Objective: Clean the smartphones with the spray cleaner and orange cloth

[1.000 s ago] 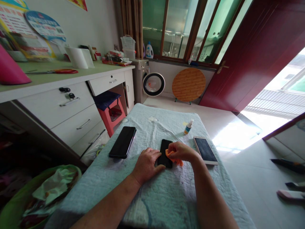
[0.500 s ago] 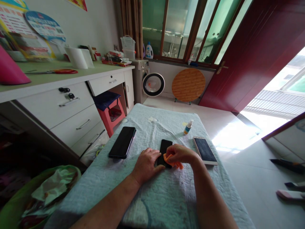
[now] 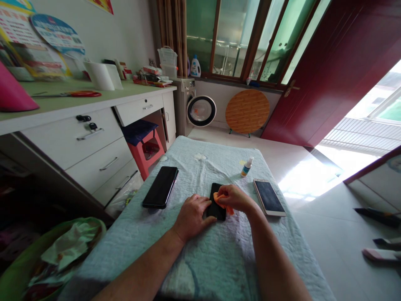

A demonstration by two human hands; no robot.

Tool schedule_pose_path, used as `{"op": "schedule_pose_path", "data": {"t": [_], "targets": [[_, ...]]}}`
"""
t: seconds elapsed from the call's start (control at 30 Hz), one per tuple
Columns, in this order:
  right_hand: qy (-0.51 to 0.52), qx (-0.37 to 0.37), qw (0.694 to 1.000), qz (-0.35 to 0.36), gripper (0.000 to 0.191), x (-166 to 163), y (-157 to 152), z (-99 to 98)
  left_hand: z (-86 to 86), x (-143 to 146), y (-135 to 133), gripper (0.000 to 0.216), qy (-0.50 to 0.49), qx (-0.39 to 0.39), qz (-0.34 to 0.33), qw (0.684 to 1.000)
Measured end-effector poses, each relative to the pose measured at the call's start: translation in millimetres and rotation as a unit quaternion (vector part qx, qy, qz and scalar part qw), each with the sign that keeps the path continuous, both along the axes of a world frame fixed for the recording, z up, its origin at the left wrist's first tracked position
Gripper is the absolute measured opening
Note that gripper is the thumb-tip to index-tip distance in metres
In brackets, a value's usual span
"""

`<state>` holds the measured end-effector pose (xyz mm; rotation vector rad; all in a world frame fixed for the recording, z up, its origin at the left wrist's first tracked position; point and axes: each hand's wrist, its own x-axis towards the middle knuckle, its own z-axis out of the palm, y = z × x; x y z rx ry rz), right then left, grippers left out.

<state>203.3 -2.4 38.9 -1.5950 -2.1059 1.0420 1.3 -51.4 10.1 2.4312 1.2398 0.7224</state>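
A small black smartphone point(image 3: 216, 212) lies screen up on the light-blue quilted cloth point(image 3: 200, 167). My left hand point(image 3: 193, 215) steadies it, fingers at its left edge and thumb across its lower corner. My right hand point(image 3: 235, 197) pinches a bunched orange wiping cloth point(image 3: 222, 201) against the upper part of the screen. Left of my hands rests a larger black smartphone point(image 3: 161, 187). On the right lies a white-framed smartphone point(image 3: 268, 197) with a dark screen. A little spray bottle point(image 3: 247, 167) with a white cap stands upright behind it.
A green bin point(image 3: 102, 228) holding crumpled tissue sits at the lower left. Along the left runs a white desk point(image 3: 84, 148), with a red stool point(image 3: 145, 154) under it. Farther back are a washing machine point(image 3: 183, 98) with its door open and a round wooden tabletop point(image 3: 247, 110).
My right hand has slid the orange cloth a short way up the phone's screen, away from me. My left hand and the phone stay in place.
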Motion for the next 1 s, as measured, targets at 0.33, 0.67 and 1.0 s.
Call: {"op": "schedule_pose_path", "data": {"t": [0.33, 0.67, 1.0], "targets": [[-0.055, 0.190, 0.965, -0.174, 0.014, -13.3, 17.9, -31.2, -0.3, 1.2, 0.1, 0.041, 0.008, -0.003, 0.009, 1.000], [-0.113, 0.194, 0.949, -0.222, 0.020, -17.4, 24.3, -35.7, -2.4, 0.2, 0.3, 0.041, 0.005, 0.000, 0.006, 1.000], [-0.107, 0.239, 0.956, -0.129, 0.026, -32.3, 17.2, -29.4, -0.6, 1.0, 0.0, 0.038, 0.012, -0.002, 0.010, 1.000]]}}
